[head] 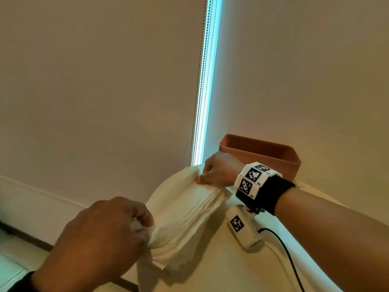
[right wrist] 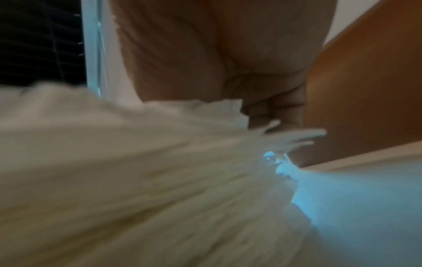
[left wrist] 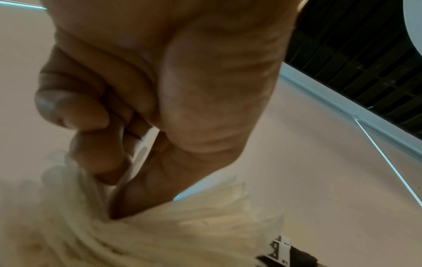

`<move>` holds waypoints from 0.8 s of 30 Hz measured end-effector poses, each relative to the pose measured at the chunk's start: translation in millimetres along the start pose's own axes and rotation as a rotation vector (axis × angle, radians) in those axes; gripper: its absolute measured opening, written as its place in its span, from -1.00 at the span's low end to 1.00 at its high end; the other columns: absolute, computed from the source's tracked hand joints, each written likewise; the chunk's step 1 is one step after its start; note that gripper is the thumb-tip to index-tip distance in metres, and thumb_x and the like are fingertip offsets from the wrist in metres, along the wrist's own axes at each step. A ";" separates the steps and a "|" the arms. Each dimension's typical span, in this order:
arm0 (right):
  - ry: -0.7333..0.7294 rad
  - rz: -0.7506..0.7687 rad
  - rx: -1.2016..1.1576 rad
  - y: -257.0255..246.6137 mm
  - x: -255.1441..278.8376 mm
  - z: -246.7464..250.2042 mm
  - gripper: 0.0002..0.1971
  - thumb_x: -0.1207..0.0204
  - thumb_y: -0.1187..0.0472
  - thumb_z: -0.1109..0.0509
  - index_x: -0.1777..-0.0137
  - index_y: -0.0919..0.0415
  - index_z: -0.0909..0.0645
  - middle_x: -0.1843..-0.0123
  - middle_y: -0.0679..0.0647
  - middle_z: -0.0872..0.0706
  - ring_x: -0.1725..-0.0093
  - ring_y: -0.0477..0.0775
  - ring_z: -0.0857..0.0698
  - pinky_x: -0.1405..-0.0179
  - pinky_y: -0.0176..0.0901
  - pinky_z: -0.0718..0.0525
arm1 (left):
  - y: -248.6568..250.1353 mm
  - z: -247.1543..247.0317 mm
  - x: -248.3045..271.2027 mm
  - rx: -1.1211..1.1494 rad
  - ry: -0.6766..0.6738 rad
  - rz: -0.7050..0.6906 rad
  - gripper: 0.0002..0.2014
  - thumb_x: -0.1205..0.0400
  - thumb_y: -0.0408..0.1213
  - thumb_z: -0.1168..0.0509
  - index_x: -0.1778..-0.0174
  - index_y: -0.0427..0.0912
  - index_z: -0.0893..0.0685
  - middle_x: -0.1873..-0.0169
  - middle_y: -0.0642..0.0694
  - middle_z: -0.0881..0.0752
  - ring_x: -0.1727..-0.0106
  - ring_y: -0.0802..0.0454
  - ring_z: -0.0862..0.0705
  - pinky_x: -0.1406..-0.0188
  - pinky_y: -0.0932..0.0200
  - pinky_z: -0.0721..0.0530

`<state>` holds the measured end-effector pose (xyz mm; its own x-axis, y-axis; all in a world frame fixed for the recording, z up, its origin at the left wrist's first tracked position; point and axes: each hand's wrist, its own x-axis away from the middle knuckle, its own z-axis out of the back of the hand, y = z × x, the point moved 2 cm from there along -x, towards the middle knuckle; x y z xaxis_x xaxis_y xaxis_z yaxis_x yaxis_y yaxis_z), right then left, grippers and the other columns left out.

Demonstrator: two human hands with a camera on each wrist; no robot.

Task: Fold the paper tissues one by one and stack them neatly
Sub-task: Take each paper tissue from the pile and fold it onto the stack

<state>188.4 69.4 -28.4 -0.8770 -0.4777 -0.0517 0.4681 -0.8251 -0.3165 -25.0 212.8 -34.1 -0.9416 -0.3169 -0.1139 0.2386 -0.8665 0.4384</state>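
A thick stack of white paper tissues (head: 181, 218) is held just above the pale table (head: 221, 270), sagging in the middle. My left hand (head: 139, 226) grips its near end, thumb on top and fingers curled under. My right hand (head: 205, 175) pinches the far end by the window. The left wrist view shows my left fingers (left wrist: 98, 153) curled into the tissue bundle (left wrist: 171, 234). Blurred tissue layers (right wrist: 137, 171) fill the right wrist view, with my right hand (right wrist: 271, 110) curled at their edge.
A terracotta rectangular box (head: 273, 157) stands on the table just behind my right wrist. Roller blinds with a bead chain (head: 202, 85) hang behind, a bright gap between them. A black cable (head: 288, 256) runs from the wrist camera across the table.
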 end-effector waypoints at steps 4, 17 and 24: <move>0.015 -0.053 0.075 6.3 5.2 12.3 -0.49 -0.43 -0.25 -0.50 -0.06 0.23 -0.75 0.02 0.04 -0.79 0.03 0.01 -0.76 0.03 -0.13 -0.75 | 2.6 9.6 5.4 -0.098 0.070 -0.008 -0.90 -0.41 0.17 -0.40 0.35 0.40 -0.59 0.15 0.35 -0.49 0.13 0.26 -0.58 0.05 0.15 -0.64; -0.079 -0.117 0.140 72.7 183.9 123.2 -0.90 -0.49 -0.02 -0.53 0.10 -0.04 -0.75 0.23 -0.09 -0.78 0.22 -0.14 -0.74 0.19 -0.19 -0.69 | 188.4 -22.0 2.0 -0.309 -0.401 -0.789 -0.54 -0.43 0.21 -0.44 -0.26 0.36 -0.59 0.02 0.36 -0.60 0.04 0.34 -0.58 0.12 0.48 -0.44; -0.379 -0.209 0.232 99.6 258.1 78.8 -0.60 -0.34 -0.19 -0.61 -0.15 -0.17 -0.71 0.08 -0.28 -0.71 0.10 -0.28 -0.69 0.14 -0.35 -0.69 | 245.1 -78.7 6.7 -0.639 -0.686 -0.934 -0.48 -0.43 0.11 -0.51 -0.31 0.08 -0.67 -0.16 0.15 -0.71 -0.11 0.12 -0.65 0.00 0.26 -0.60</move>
<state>17.2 -159.9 1.4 -0.8739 -0.3351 0.3523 0.3357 -0.9400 -0.0614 45.9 -32.1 2.4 -0.6950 0.5889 0.4124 -0.6700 -0.7386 -0.0745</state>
